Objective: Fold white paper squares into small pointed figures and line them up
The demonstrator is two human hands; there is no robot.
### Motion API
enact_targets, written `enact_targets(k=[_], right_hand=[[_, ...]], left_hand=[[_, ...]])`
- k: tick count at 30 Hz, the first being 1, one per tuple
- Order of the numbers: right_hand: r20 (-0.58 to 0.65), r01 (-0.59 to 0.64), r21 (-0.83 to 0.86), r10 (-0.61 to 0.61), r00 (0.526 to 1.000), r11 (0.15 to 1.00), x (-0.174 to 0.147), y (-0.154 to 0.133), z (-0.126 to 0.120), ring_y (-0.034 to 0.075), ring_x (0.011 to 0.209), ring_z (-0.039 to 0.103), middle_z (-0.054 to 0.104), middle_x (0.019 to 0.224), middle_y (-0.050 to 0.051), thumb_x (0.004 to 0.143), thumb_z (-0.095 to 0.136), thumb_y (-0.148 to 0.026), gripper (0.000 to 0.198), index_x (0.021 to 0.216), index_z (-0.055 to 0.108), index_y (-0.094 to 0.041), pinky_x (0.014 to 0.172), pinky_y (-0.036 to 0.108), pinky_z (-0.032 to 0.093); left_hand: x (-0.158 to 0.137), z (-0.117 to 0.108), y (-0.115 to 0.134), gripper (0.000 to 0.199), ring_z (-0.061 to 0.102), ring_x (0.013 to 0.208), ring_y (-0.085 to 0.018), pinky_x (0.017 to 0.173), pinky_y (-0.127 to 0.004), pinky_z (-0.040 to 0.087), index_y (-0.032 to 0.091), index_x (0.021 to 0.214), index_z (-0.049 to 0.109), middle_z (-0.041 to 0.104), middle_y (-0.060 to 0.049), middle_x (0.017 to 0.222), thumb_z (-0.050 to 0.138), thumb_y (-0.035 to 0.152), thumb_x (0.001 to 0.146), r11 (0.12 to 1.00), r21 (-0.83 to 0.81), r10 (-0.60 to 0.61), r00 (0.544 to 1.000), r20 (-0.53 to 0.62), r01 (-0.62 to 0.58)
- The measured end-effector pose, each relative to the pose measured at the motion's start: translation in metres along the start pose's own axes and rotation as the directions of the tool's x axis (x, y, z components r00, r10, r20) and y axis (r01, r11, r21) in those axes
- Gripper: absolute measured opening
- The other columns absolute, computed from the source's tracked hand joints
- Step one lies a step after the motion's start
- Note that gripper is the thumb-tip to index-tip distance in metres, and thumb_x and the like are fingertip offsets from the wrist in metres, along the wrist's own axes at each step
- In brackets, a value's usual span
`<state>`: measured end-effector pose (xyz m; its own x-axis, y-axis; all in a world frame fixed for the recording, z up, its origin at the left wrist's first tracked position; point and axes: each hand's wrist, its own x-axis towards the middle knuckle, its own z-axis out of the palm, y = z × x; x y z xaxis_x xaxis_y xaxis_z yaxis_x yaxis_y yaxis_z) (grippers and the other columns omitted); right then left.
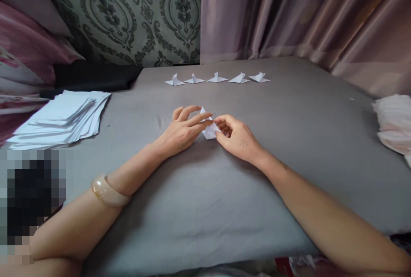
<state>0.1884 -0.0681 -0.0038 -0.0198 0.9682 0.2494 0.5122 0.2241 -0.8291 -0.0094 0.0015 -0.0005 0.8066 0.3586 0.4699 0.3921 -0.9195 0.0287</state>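
Note:
A small piece of folded white paper [210, 132] is between my two hands, just above or on the grey cloth; I cannot tell which. My left hand [186, 129] reaches over it from the left, its fingers laid across the upper part and the thumb mostly hidden. At the right edge, my right hand [236, 135] pinches the paper between thumb and curled fingers. Beyond my hands, several folded white paper birds [217, 78] stand in a row. Their wings spread to the sides.
To the left lies an uneven stack of white paper sheets [61, 116], with a black cloth [96, 75] behind it. The grey cloth surface [305, 118] ends at patterned wallpaper [141, 11] and mauve curtains [272, 11]. A whitish bundle [393, 123] sits at the right edge.

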Motion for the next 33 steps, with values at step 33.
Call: enact_targets(k=[33], right_hand=[[-0.379,0.077,0.191,0.0,0.926,0.979,-0.001,-0.025,-0.022,0.016,0.075,0.062,0.066,0.083,0.005,0.085,0.057,-0.042,0.023,0.089,0.056,-0.02,0.071,0.03,0.051]], left_hand=[[0.012,-0.013,0.04,0.028,0.062,0.082,-0.019,0.07,-0.03,0.041,0.02,0.079,0.065,0.071,-0.005,0.09,0.068,0.046,0.07,-0.333,-0.885,-0.794,0.409,0.45,0.326]])
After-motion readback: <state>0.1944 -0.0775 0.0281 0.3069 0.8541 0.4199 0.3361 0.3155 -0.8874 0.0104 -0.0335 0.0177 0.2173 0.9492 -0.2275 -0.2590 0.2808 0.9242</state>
